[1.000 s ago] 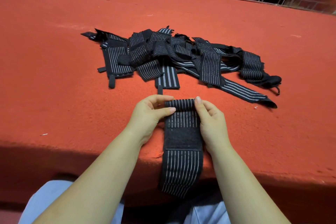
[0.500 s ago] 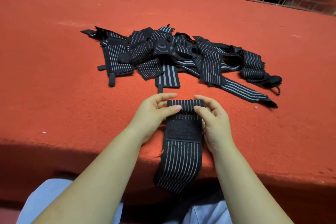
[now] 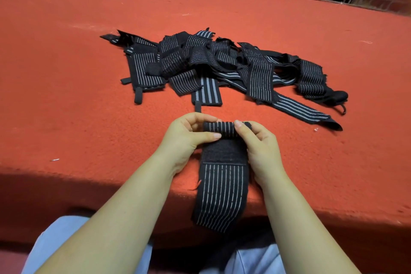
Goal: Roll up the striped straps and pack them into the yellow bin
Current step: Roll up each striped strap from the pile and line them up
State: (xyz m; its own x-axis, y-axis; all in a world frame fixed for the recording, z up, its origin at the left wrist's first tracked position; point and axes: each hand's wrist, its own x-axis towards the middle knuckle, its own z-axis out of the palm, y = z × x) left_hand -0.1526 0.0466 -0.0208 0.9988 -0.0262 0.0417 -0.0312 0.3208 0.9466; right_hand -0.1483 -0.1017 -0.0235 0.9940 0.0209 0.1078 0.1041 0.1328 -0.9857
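Both hands roll one striped strap (image 3: 223, 176) at the near edge of the red desk (image 3: 66, 95).

The left hand (image 3: 184, 140) and right hand (image 3: 260, 147) pinch the rolled far end of the strap, fingers (image 3: 211, 136) curled round it from either side. Its unrolled tail hangs over the desk's near edge. The pile of loose straps (image 3: 222, 69) lies just beyond, mid-desk.

A red felt-covered table (image 3: 66, 95) carried a tangled pile of striped straps (image 3: 222, 66); one strap (image 3: 222, 184) hung over its near edge.
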